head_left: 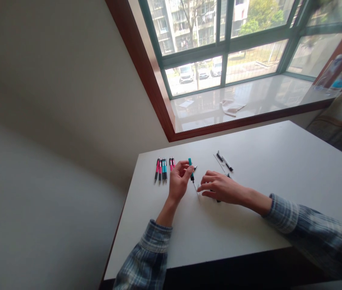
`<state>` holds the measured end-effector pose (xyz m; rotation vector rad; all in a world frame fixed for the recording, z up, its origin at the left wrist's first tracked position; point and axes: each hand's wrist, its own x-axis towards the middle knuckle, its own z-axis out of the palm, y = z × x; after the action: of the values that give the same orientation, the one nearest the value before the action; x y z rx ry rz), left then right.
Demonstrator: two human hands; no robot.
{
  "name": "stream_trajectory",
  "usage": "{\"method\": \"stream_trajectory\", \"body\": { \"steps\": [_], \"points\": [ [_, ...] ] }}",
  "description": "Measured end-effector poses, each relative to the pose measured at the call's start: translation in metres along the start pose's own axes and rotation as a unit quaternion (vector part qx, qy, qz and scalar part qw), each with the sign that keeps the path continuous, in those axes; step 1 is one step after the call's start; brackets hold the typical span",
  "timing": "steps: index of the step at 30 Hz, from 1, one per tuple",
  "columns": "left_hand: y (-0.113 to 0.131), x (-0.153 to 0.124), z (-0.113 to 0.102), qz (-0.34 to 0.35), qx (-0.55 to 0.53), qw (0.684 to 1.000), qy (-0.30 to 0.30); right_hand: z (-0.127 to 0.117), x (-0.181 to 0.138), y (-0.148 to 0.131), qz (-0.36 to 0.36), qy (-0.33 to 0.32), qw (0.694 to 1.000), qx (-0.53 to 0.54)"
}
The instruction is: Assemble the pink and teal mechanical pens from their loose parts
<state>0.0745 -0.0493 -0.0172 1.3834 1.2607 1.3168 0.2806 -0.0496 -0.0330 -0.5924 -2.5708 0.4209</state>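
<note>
My left hand (179,182) is closed around a teal pen barrel (190,162), pinched between thumb and fingers. A thin white refill (195,188) sticks out of the barrel's dark lower end, pointing down toward the table. Close to the refill is my right hand (219,187), its fingers apart and the index fingertip at or against the refill; contact is hard to make out. Dark pen parts (218,201) lie partly hidden beneath the right hand. Just behind the barrel shows a small dark tip piece (195,167).
Several red and teal pens (160,170) lie in a row left of my left hand, with red pens (172,162) beside them. Black pen parts and white refills (227,164) rest behind my right hand. The white table (249,237) meets a windowed wall; a cloth (232,107) lies on the sill.
</note>
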Motion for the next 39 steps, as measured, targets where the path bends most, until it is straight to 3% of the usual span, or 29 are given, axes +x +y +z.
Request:
{"method": "stream_trajectory", "body": {
  "steps": [21,26,33,39],
  "points": [
    [0.004,-0.002,0.002,-0.005,-0.002,1.0,-0.01,-0.005,0.003,-0.003,0.009,-0.016,1.0,0.024],
    [0.003,-0.003,0.001,0.003,0.017,1.0,-0.016,-0.011,0.002,-0.004,0.05,-0.01,0.997,0.053],
    [0.005,-0.009,0.001,0.019,0.09,0.994,-0.066,-0.014,0.0,0.008,0.077,0.088,0.992,0.055],
    [0.007,-0.014,0.003,0.098,0.221,0.966,-0.095,-0.019,0.001,0.007,0.131,0.255,0.954,0.091]
  ]
}}
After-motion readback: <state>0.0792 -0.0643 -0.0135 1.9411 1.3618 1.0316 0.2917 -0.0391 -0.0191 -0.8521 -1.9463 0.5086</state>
